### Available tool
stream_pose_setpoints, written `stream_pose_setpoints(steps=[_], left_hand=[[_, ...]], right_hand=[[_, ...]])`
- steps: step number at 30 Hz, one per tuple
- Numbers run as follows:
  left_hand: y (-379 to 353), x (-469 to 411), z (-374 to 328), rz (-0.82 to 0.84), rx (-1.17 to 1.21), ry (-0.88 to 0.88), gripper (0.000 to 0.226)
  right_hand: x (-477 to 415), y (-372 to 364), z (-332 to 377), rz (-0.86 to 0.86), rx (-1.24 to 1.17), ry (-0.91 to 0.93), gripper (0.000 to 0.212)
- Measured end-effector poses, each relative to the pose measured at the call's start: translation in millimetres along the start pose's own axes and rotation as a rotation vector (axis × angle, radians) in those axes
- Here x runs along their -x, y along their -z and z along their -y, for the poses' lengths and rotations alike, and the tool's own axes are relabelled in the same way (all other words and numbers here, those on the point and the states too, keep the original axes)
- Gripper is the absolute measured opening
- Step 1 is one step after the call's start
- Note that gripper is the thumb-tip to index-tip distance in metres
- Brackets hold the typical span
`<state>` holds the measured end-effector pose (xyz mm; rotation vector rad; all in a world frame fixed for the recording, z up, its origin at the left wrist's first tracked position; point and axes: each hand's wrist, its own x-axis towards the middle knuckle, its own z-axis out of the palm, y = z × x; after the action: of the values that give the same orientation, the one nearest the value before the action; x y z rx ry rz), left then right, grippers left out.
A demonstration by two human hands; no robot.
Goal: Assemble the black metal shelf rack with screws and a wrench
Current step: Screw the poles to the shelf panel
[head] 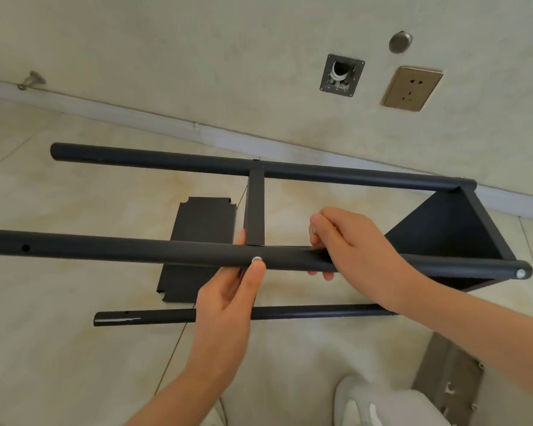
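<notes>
The black shelf rack lies on its side on the tiled floor. Its near tube [120,248] runs across the middle of the view, and a far tube [166,159] runs parallel behind it. A shelf panel [450,232] joins them at the right end, and a narrow shelf edge [256,207] spans them mid-way. My left hand [231,293] holds the near tube from below, its thumb pressing a silver screw head [256,259]. My right hand [348,238] grips the same tube just to the right, with something silver between its fingertips. Another screw [521,273] caps the tube's right end.
A loose black shelf panel [197,222] lies flat on the floor under the rack. A lower tube [154,316] lies on the floor nearer to me. A grey bracket strip [446,376] and my shoe [360,404] are at bottom right. The wall holds a socket [413,87].
</notes>
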<state>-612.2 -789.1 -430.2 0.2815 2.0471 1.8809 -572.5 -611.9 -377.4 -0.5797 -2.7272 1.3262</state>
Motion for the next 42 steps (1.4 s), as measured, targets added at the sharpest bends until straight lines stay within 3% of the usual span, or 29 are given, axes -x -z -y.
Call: stream_pose_setpoints(steps=[5, 9, 12, 15, 18, 21, 26, 28, 32, 36, 39, 42], left_hand=[[-13, 8, 10, -0.003, 0.034, 0.052, 0.024], [-21, 10, 16, -0.029, 0.015, 0.07, 0.039], [-24, 12, 14, -0.009, 0.009, 0.079, 0.036], [-24, 10, 13, 0.01, -0.014, 0.058, 0.062], [-19, 10, 12, 0.049, -0.054, 0.082, 0.069], [-16, 11, 6, 0.087, -0.084, 0.16, 0.062], [-9, 11, -15, 0.119, -0.231, 0.24, 0.023], [-7, 12, -19, 0.088, -0.289, 0.215, 0.034], [-1, 16, -30, -0.057, -0.646, 0.018, 0.047], [12, 7, -43, -0.104, -1.113, -0.444, 0.051], [21, -5, -48, -0.022, -1.165, -0.756, 0.047], [24, -21, -52, 0.186, -1.205, -0.792, 0.046]], right_hand=[[10, 4, -10, 0.015, 0.048, -0.028, 0.034], [15, 10, -16, 0.017, 0.058, -0.025, 0.034], [18, 14, -21, 0.013, 0.07, -0.024, 0.034], [20, 15, -24, 0.008, 0.101, -0.019, 0.033], [20, 14, -25, 0.011, 0.13, -0.013, 0.033], [22, 13, -24, 0.009, 0.126, -0.015, 0.033], [22, 13, -22, 0.013, 0.136, -0.012, 0.034], [22, 14, -23, 0.022, 0.136, -0.009, 0.033], [24, 15, -24, 0.049, 0.16, -0.002, 0.033], [26, 16, -23, 0.087, 0.256, 0.041, 0.028], [25, 16, -22, 0.117, 0.313, 0.037, 0.024], [22, 14, -27, 0.129, 0.311, 0.016, 0.026]])
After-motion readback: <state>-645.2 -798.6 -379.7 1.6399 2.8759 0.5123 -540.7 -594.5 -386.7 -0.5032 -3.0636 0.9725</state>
